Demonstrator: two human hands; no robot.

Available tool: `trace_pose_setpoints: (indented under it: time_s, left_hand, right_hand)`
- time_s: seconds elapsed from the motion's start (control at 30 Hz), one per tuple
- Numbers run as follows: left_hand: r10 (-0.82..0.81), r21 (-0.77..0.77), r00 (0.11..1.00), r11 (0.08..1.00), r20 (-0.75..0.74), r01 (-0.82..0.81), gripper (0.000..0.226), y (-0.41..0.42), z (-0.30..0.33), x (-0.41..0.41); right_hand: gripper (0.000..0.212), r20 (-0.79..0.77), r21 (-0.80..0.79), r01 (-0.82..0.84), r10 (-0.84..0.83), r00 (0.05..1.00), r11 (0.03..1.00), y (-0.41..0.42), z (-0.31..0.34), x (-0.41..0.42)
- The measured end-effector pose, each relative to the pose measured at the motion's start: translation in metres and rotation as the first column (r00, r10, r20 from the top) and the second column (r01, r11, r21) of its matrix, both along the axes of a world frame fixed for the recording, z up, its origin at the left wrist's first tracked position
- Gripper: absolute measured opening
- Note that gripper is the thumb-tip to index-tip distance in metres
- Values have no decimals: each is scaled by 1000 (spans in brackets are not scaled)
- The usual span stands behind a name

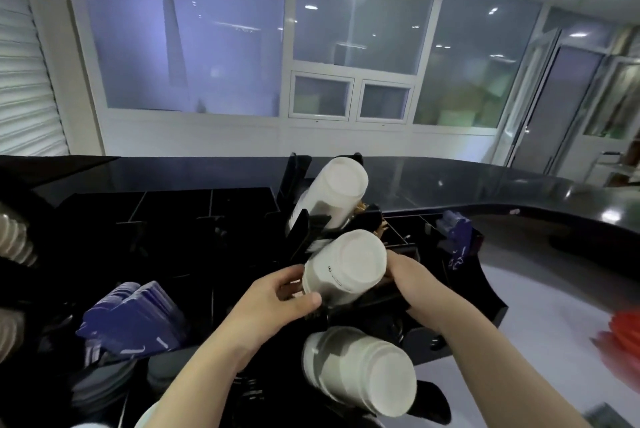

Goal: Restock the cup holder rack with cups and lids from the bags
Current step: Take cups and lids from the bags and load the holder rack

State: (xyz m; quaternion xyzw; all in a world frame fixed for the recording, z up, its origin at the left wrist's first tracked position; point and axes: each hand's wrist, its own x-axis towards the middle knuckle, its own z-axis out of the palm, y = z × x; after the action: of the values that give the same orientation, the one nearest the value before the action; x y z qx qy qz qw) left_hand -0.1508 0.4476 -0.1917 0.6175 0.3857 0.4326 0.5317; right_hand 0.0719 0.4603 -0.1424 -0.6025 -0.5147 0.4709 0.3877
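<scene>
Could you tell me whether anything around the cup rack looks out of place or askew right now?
Nothing looks spilled or damaged. The three white cup stacks lean in the black rack; both hands hold the middle stack. Blue sleeves fan out loosely at left.

Blue sleeves (138, 316) lie left on the black counter (450, 181); windows (363, 29) behind.

Three white cup stacks (344, 266) in one black rack (450, 306), two hands (273, 299).
</scene>
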Motion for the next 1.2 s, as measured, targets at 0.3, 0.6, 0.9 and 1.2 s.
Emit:
trace_pose_setpoints:
  time_s: [0.3, 0.6, 0.9, 1.2]
  left_hand:
    - [-67, -81, 998, 995, -5, 66, 68, 5, 2, -3]
    - [-93, -194, 996, 977, -1, 91, 60, 2, 20, -2]
    - [-148, -214, 981, 962, 125, 172, 48, -8, 34, 4]
    - [69, 138, 991, 989, -119, -52, 65, -38, 73, 26]
  right_hand:
    - [35, -11, -14, 23, -23, 1000, 1000, -3, 0, -2]
    - [21, -18, -31, 22, -23, 1000, 999, -7, 14, -6]
    - [31, -86, -22, 101, -102, 991, 995, -19, 28, -16]
    - [26, 175, 566, 216, -372, 912, 796, -56, 53, -14]
